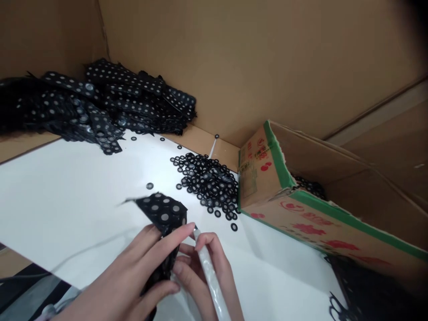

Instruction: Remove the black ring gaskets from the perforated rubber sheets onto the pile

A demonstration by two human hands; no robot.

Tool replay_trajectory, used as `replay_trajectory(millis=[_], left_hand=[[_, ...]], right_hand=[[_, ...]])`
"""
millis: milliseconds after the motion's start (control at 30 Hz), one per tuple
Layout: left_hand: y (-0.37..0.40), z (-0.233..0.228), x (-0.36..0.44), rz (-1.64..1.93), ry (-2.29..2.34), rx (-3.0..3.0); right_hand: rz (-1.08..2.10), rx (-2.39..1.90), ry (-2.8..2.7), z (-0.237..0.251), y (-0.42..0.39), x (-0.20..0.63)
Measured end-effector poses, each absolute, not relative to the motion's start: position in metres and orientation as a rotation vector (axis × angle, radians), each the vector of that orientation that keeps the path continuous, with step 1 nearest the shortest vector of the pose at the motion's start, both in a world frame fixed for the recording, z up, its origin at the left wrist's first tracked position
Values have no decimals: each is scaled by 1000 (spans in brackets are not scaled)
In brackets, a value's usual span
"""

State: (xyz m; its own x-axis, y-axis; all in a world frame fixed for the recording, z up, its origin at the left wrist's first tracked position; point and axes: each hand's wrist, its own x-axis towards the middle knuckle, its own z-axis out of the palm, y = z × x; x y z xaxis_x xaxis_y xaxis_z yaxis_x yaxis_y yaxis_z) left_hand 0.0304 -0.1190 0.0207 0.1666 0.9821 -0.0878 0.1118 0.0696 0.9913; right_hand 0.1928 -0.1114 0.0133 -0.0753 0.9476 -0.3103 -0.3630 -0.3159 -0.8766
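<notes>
My left hand (pixel 133 276) grips a black strip (pixel 162 214) punched with round holes, holding it over the white table top (pixel 67 191). My right hand (pixel 207 267) holds a white pen-like tool (pixel 209 272) whose tip touches the strip's right edge by my left fingertip. Just beyond lies a heap of small black rings (pixel 209 183).
A pile of punched black strips (pixel 96 107) lies at the back left against the cardboard wall (pixel 267 62). A tilted cardboard box with green trim (pixel 277 187) stands at the right, with black material inside it. A thin white stick (pixel 212 147) lies behind the rings.
</notes>
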Motion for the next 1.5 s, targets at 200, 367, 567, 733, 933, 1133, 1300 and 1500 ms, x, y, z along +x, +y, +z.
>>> replay_trajectory(millis=[200,367,567,733,933,1133,1300,1500], left_hand=[[-118,14,18,898,1065,1414],[-120,21,6,928,1118,1608],[-131,33,-1,1025,1346,1747],[-133,51,-9,1066,1370,1372],[-136,59,-21,917,1256,955],[-142,47,-16,1004,1307,965],[-138,28,-19,994,1306,978],[-136,9,-22,917,1305,650]], right_hand=[[1682,-1083,-901,4,-109,181],[1594,-1104,-875,7,-116,164],[1438,-1014,-786,13,-131,142],[1269,-1015,-773,21,-145,137],[1100,-1063,-887,30,-158,129],[1101,-1151,-807,26,-157,122],[1114,-1204,-657,13,-147,118],[1025,-1279,-541,-3,-138,119]])
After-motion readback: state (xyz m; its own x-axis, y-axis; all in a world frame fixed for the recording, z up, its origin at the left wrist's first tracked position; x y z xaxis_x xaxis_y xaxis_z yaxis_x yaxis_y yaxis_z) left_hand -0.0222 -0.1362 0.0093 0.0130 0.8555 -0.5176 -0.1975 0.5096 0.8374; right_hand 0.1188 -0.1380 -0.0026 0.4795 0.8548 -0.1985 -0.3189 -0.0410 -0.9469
